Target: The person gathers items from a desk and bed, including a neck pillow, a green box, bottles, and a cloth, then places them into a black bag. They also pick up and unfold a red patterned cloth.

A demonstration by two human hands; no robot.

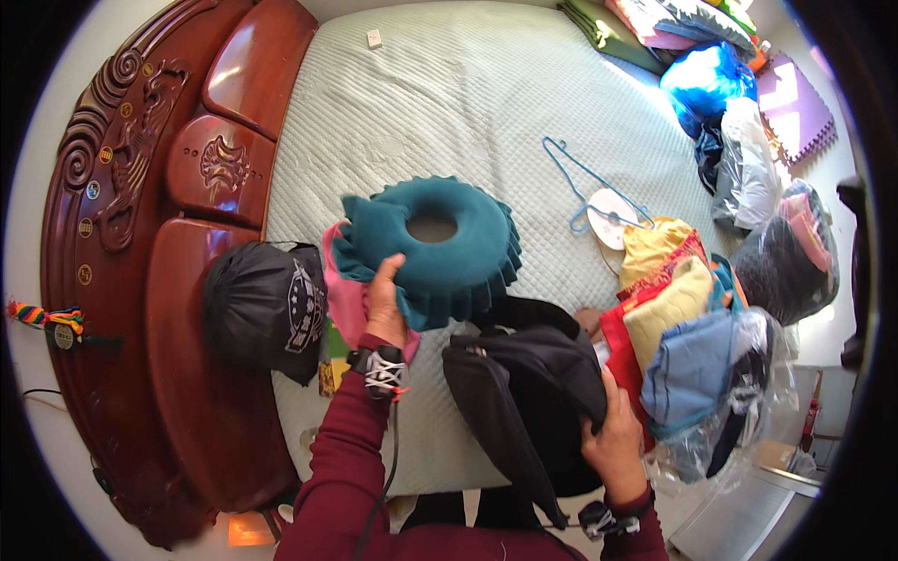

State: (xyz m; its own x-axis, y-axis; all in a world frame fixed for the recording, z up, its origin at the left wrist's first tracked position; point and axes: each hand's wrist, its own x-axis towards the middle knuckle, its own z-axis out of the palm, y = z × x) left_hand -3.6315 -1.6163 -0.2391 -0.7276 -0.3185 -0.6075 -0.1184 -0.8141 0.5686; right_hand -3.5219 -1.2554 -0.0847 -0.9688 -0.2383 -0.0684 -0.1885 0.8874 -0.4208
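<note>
A teal ring-shaped cushion with a pleated frill is gripped at its near left edge by my left hand, the thumb lying on top. My right hand grips the right side of a black fabric bag, whose flap hangs open toward me. Pink cloth shows partly under the cushion. Left of it sits a black drawstring bag bearing printed writing.
A quilted pale mattress adjoins a carved wooden headboard. At right lie a blue hanger, a white disc, folded clothes and plastic-wrapped bundles. A small white box rests farther off.
</note>
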